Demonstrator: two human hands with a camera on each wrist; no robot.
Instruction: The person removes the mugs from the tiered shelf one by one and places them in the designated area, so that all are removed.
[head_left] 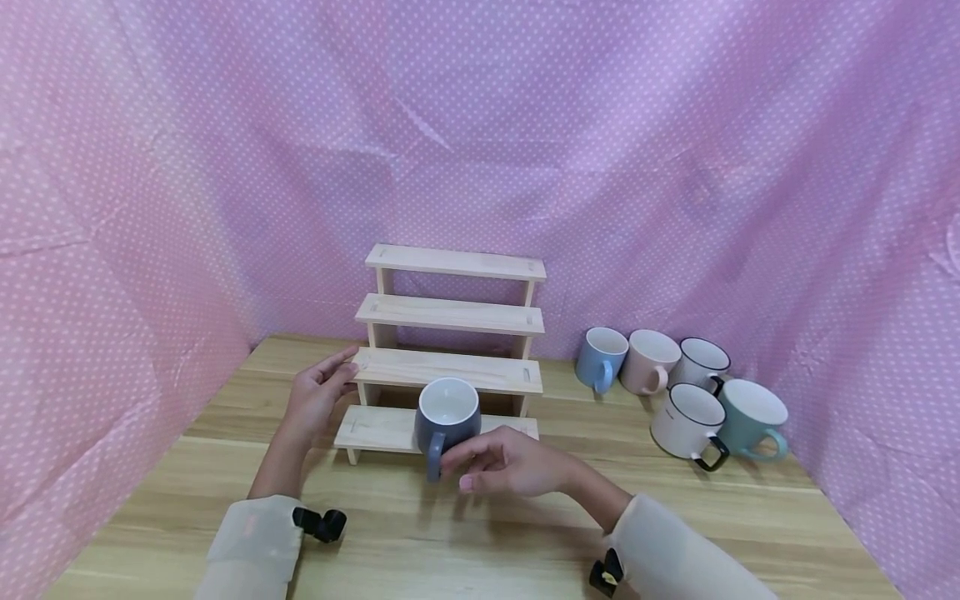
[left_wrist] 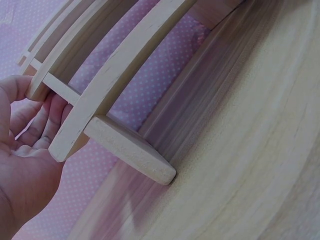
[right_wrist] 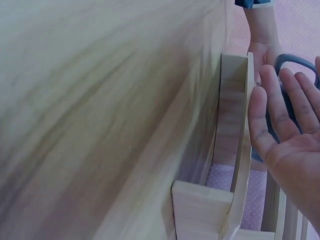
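A grey-blue mug (head_left: 448, 421) with a white inside stands upright on the lowest step of a pale wooden four-step shelf (head_left: 446, 368). Its handle (head_left: 436, 457) points toward the front. Beside that handle is my right hand (head_left: 517, 462), fingers loosely bent in the head view. Whether a fingertip touches the mug I cannot tell; in the right wrist view the right hand (right_wrist: 295, 130) covers much of it. My left hand (head_left: 313, 400) grips the left end of the second step from the bottom, thumb on its edge and fingers (left_wrist: 35, 127) underneath.
Toward the back right of the wooden table (head_left: 480, 550) stand several mugs: blue (head_left: 600, 363), pink (head_left: 647, 365), two white ones with black rims (head_left: 682, 421), and green (head_left: 750, 417). Pink dotted cloth (head_left: 480, 150) hangs behind and at both sides.
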